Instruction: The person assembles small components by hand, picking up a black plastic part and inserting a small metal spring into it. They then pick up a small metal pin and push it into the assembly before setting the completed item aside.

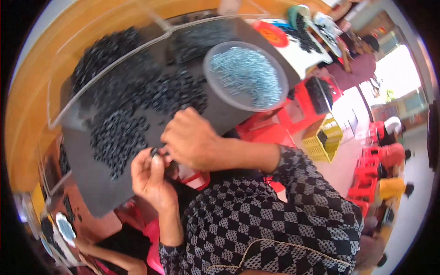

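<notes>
My left hand [153, 181] is raised at the near edge of the dark tabletop. Its thumb and forefinger pinch a small black part [154, 151]. Just beside it, my right hand [190, 137] is closed, back of the hand upward, with its fingertips close to that part. What sits in the right fingertips is too small and hidden to make out. Beyond both hands lies a loose heap of small black plastic parts [121, 137]. A round translucent bowl [207, 73] of shiny slender metal pieces [247, 71] stands on the right.
A clear upright panel [110, 68] crosses the dark tabletop [87, 183], with bigger black heaps [107, 52] behind it. Red stools [270, 135] and a yellow crate [323, 137] stand to the right. A co-worker's arm [110, 256] reaches in at lower left. Other people sit farther right.
</notes>
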`<state>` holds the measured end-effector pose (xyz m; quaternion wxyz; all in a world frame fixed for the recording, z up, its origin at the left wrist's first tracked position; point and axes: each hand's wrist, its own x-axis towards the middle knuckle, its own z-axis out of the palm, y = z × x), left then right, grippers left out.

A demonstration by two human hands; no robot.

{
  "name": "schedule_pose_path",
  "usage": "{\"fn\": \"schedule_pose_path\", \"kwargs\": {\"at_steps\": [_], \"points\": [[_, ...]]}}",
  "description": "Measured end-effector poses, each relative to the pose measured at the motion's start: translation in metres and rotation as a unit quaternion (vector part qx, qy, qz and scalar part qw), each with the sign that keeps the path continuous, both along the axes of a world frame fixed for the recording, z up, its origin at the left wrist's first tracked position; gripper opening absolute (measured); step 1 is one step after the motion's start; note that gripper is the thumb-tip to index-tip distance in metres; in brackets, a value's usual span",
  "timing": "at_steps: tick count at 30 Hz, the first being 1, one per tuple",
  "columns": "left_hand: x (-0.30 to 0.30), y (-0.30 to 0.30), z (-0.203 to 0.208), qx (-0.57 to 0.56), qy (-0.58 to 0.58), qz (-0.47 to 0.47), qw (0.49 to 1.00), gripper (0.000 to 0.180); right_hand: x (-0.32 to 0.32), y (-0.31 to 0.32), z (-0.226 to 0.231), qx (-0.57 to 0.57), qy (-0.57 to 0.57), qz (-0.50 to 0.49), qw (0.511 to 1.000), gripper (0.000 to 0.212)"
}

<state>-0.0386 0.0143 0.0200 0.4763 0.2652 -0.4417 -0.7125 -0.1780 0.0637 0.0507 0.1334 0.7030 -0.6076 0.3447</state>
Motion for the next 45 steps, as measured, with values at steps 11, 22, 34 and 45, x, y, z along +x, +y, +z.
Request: {"fn": "schedule_pose_path", "kwargs": {"at_steps": [11, 22, 34, 45], "points": [[-0.006, 0.013, 0.004, -0.106, -0.047, 0.011, 0.993, 0.016, 0.008, 0.022, -0.013, -0.039, -0.097, -0.021, 0.994, 0.022], [-0.023, 0.016, 0.001, -0.031, 0.018, -0.06, 0.998, 0.017, 0.013, 0.033, -0.011, -0.149, -0.23, -0.098, 0.957, 0.009], [-0.025, 0.027, -0.007, -0.029, 0.031, -0.046, 0.998, 0.019, 0.032, 0.041, -0.028, -0.165, -0.337, -0.094, 0.922, 0.015], [-0.027, 0.033, -0.006, -0.031, 0.011, -0.07, 0.997, 0.022, 0.004, 0.054, -0.019, -0.05, -0.14, -0.065, 0.987, 0.011]]}}
